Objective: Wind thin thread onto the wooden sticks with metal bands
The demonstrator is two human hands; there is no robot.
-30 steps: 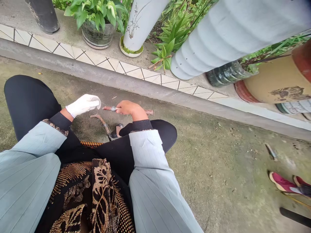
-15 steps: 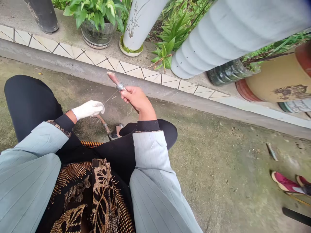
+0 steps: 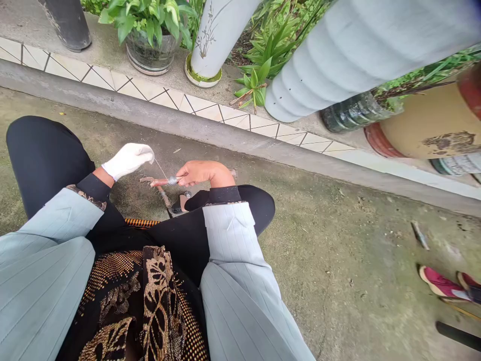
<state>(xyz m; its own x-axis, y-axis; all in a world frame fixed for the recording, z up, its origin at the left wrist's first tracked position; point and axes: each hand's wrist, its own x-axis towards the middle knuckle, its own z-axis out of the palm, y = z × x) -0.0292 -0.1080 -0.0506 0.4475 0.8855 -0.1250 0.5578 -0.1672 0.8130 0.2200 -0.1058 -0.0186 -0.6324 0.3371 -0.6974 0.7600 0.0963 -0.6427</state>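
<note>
My right hand (image 3: 199, 173), bare, is closed around a reddish-brown stick (image 3: 160, 182) that points left and lies nearly level. Near the fingers, a band of pale grey string (image 3: 173, 180) is wound around the stick. My left hand (image 3: 130, 159), in a white glove, pinches the taut free end of that string up and to the left of the winding. Below, on the ground between my legs, rests another stick (image 3: 164, 196) with loose, tangled string around it. The palm side of the gloved hand is hidden.
A low tiled ledge (image 3: 210, 111) runs across in front, bearing a potted plant (image 3: 152, 52), a white column (image 3: 216, 40), a ribbed grey column (image 3: 300, 95) and a tan pot (image 3: 424, 125). At right, a person's red shoes (image 3: 441, 282) and a short piece of wood (image 3: 420, 235) are on the concrete.
My right hand has come down, turning the stick from slanting up-left to nearly level. My gloved left hand has risen slightly and moved left, the string still stretched between them.
</note>
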